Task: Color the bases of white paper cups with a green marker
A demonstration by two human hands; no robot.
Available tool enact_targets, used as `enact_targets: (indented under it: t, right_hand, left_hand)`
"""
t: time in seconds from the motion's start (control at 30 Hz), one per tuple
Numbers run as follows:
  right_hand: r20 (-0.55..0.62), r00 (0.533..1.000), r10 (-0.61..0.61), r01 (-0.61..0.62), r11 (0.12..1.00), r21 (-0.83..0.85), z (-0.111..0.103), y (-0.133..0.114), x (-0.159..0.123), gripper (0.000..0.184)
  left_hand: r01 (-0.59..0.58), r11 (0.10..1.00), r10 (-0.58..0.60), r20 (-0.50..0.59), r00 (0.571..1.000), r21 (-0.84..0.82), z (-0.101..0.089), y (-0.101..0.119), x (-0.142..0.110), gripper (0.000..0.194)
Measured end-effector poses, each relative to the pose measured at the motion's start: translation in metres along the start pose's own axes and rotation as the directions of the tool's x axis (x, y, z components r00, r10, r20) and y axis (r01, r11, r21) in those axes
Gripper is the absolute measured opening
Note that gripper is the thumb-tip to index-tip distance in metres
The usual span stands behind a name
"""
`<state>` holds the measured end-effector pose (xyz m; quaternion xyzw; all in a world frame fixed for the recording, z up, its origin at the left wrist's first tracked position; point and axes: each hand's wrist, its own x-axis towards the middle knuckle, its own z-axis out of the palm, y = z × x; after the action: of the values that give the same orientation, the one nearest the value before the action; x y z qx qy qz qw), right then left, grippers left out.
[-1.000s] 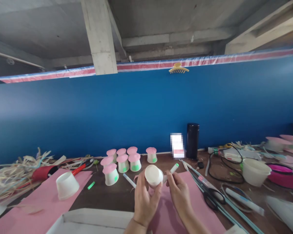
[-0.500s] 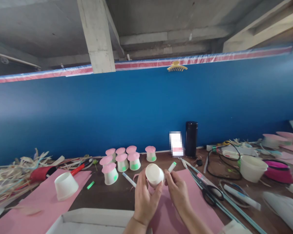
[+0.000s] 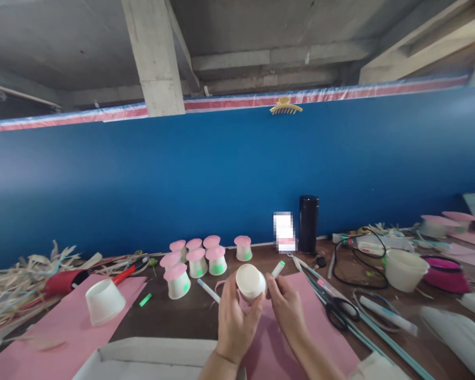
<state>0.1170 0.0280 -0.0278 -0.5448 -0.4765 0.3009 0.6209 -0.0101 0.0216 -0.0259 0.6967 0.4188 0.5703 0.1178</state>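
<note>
The left hand (image 3: 237, 323) curls its fingers and thumb around a plain white tapered cup (image 3: 250, 281), whose round flat end faces up toward the wearer, while the fingers of the right hand (image 3: 288, 309) pinch a slim white marker with a green end (image 3: 277, 269) just beside the cup's right side. The cup is held up off the brown desk (image 3: 154, 319), toward the middle of its near edge and over a flat sheet of pink paper (image 3: 314, 316). The marker's tip is hidden, so I cannot tell whether it touches the cup. The step in hand looks to be colouring the cup's wall: along the desk's far edge, below the blue partition (image 3: 229, 174), stands a cluster of upturned white cups topped with pink paper discs (image 3: 197, 264), several with green patches, and one more such cup (image 3: 243, 249) stands apart to its right. The next move probably calls for a steady left hold and a slight turn of the cup, with light marker pressure so the wall does not dent. Toward the desk's left edge, a bright green cylindrical cap (image 3: 145, 300) lies near another white cup (image 3: 105, 302).
</note>
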Motion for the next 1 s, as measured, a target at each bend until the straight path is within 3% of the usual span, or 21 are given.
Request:
enact_targets:
  t: [1.0]
  right_hand:
    - [0.001, 1.0, 0.011, -0.011, 1.0, 0.017, 0.0025, 0.0012, -0.0009, 0.045]
  left_hand:
    - [-0.036, 0.997, 0.038, -0.024, 0.999, 0.063, -0.0009, 0.0066, 0.0013, 0.054]
